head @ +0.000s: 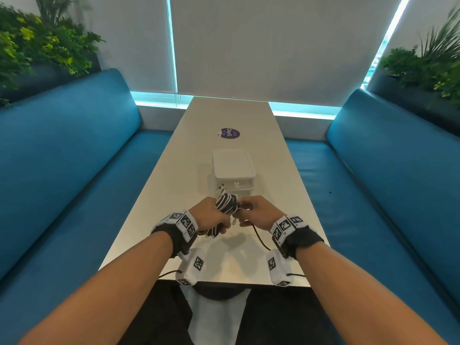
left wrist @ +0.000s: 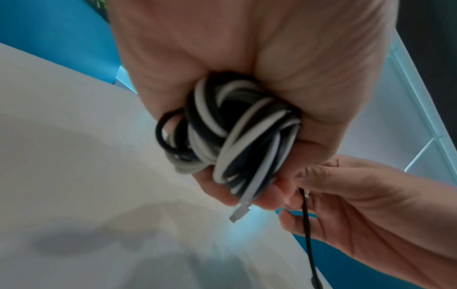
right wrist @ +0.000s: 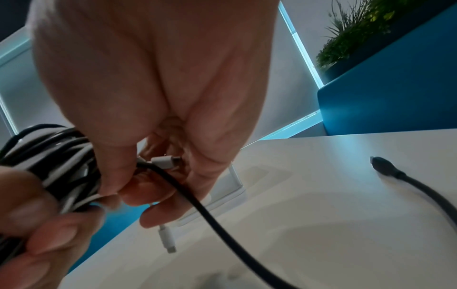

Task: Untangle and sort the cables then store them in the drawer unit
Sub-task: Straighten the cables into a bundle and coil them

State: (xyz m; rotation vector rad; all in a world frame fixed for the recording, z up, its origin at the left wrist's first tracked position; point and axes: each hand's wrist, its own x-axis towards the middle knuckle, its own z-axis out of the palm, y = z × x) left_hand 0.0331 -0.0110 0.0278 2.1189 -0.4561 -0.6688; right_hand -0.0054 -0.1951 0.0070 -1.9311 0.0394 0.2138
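A tangled bundle of black and white cables (head: pixel 226 201) (left wrist: pixel 232 136) (right wrist: pixel 56 166) is gripped in my left hand (head: pixel 211 215) above the near half of the table. A white USB plug (left wrist: pixel 239 213) sticks out of the bundle. My right hand (head: pixel 251 211) (right wrist: pixel 153 172) pinches a black cable (right wrist: pixel 217 223) and a white connector (right wrist: pixel 164 162) at the bundle's right side. The black cable trails down over the table; its plug end (right wrist: pixel 382 164) lies on the tabletop. The white drawer unit (head: pixel 233 170) stands just beyond my hands.
The long white table (head: pixel 224 115) runs away from me, with a purple round sticker (head: pixel 230 133) past the drawer unit. Blue benches (head: pixel 74 158) flank both sides. Plants (head: pixel 37 46) stand behind the benches.
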